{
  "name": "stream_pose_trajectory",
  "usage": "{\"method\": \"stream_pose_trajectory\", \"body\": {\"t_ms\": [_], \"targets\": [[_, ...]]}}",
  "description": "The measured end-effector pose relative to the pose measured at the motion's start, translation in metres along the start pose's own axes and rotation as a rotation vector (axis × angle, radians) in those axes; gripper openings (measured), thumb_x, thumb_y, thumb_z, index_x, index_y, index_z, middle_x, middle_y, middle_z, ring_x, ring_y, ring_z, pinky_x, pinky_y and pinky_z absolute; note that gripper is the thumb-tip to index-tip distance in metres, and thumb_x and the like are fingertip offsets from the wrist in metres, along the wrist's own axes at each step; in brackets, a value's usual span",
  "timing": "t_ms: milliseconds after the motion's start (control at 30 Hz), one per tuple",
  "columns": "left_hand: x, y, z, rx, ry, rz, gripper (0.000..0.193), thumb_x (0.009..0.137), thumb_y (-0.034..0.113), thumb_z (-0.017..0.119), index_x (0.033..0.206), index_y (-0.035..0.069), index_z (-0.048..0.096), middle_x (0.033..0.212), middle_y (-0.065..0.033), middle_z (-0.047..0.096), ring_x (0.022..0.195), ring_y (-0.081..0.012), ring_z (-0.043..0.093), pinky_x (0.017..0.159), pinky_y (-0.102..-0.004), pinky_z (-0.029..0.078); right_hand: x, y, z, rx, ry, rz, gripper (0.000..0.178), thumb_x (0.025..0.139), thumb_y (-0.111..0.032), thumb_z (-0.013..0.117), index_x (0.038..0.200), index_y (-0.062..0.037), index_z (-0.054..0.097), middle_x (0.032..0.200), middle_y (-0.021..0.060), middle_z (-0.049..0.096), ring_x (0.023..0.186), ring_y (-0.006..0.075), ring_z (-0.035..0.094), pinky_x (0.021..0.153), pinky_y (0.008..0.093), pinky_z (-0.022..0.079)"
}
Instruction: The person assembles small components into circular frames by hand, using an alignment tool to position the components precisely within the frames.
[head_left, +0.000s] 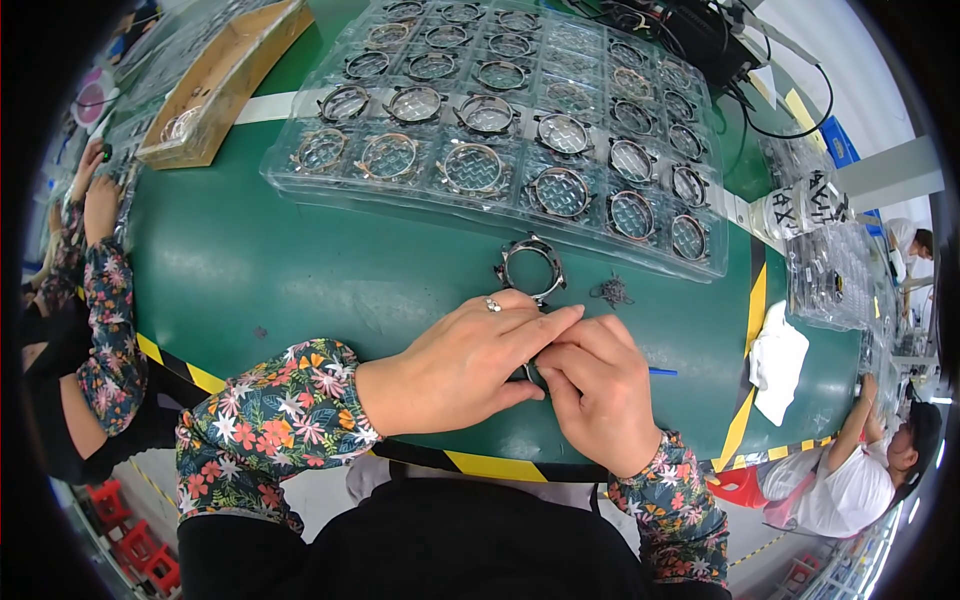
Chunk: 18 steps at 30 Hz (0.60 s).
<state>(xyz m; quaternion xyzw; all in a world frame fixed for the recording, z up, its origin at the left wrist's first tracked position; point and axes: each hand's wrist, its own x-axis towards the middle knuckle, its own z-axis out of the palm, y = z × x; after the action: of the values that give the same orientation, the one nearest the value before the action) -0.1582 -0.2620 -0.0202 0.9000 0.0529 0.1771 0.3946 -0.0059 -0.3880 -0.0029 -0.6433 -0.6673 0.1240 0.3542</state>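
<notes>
Left hand (465,365) and right hand (600,385) pinch closed together on small dark part, mostly hidden; round grey metal ring with lugs (531,268) lies on green table (250,270) just beyond fingertips, at twelve o'clock; left hand nearer.

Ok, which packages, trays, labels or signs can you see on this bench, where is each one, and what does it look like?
Clear plastic blister tray: beyond the hands, across the green table; rows of round pockets holding metal rings.
Cardboard box: far left; long, tan, wrapped in clear film.
Smaller clear tray: right edge; square, small dark parts.
White label: right, above that tray; curved, with dark handwritten marks.
Blue tag: far right; small rectangle.
No screens visible.
</notes>
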Motion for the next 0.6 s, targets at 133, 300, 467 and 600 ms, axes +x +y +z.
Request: {"method": "stream_pose_trajectory", "body": {"t_ms": [133,300,467,600], "targets": [[0.0011,0.0010,0.0001,-0.002,-0.011,-0.003,0.085,0.068,0.012,0.085,0.144,0.003,0.048,0.110,-0.0145,0.063,0.105,-0.0333,0.059,0.094,-0.0431,0.049,-0.0014,0.0011,-0.0004,0.008,-0.008,0.011,0.015,0.072,0.006,0.069,0.085,-0.0025,0.068,0.092,0.0090,0.064,0.082,0.0303,0.059,0.071,0.0387,0.049],[0.0007,0.0010,-0.0008,0.001,-0.021,-0.012,0.085,0.068,0.012,0.085,0.144,0.003,0.048,0.110,-0.0143,0.063,0.106,-0.0333,0.059,0.094,-0.0433,0.049,-0.0011,0.0019,-0.0004,0.015,-0.024,-0.002,0.015,0.072,0.007,0.069,0.084,-0.0027,0.068,0.091,0.0088,0.064,0.082,0.0300,0.059,0.072,0.0386,0.049],[0.0011,0.0007,-0.0014,-0.003,-0.012,0.002,0.084,0.069,0.012,0.085,0.144,0.003,0.049,0.110,-0.0141,0.063,0.106,-0.0331,0.059,0.094,-0.0432,0.049,-0.0011,0.0023,-0.0025,0.036,0.003,0.008,0.015,0.071,0.006,0.070,0.083,-0.0028,0.068,0.091,0.0092,0.065,0.083,0.0304,0.059,0.073,0.0390,0.049],[0.0006,-0.0002,-0.0004,0.008,-0.003,0.014,0.084,0.069,0.012,0.085,0.144,0.003,0.048,0.110,-0.0140,0.063,0.106,-0.0327,0.059,0.094,-0.0431,0.049,-0.0005,0.0025,-0.0033,0.044,0.007,0.015,0.015,0.071,0.006,0.071,0.083,-0.0025,0.068,0.092,0.0096,0.065,0.084,0.0309,0.059,0.073,0.0392,0.049]]}}
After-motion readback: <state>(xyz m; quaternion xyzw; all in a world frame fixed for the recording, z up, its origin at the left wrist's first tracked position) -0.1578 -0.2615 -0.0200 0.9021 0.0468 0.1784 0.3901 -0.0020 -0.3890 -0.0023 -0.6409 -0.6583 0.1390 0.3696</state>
